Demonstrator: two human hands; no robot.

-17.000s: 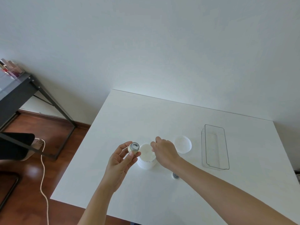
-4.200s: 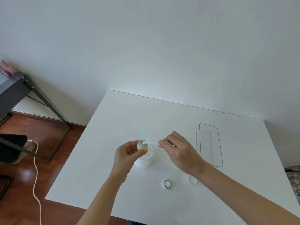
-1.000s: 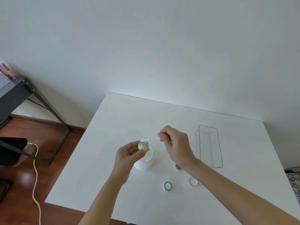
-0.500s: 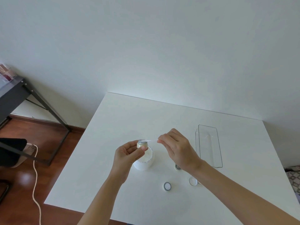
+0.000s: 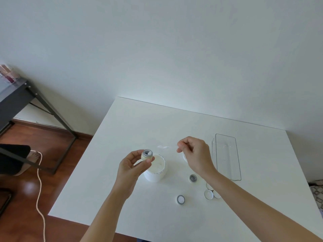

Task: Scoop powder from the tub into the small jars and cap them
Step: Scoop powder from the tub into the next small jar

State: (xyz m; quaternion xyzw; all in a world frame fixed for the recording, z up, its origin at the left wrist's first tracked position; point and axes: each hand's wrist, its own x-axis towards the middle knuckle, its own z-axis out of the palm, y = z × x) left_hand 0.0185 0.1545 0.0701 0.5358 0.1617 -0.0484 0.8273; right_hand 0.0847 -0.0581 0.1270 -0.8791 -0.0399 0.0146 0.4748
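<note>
My left hand (image 5: 132,167) holds a small open jar (image 5: 147,154) with white powder inside, just above the left rim of the open white tub (image 5: 156,169). My right hand (image 5: 196,157) pinches the handle of a thin clear scoop (image 5: 166,147), whose bowl points left and hangs above and to the right of the jar, apart from it. Another small open jar (image 5: 193,178) stands on the white table (image 5: 139,123) right of the tub. A filled jar (image 5: 180,199) and small caps (image 5: 208,194) lie nearer the front edge. The tub's lid is mostly hidden behind my right hand.
A clear rectangular tray (image 5: 227,157) lies at the right of the table. A dark desk frame (image 5: 26,102), a cord (image 5: 39,189) on the wooden floor and a person's foot (image 5: 33,157) are at the left. A wall stands behind the table.
My right hand has lifted the scoop away from the jar's mouth, up and to the right. My left hand has tilted the jar's mouth towards me.
</note>
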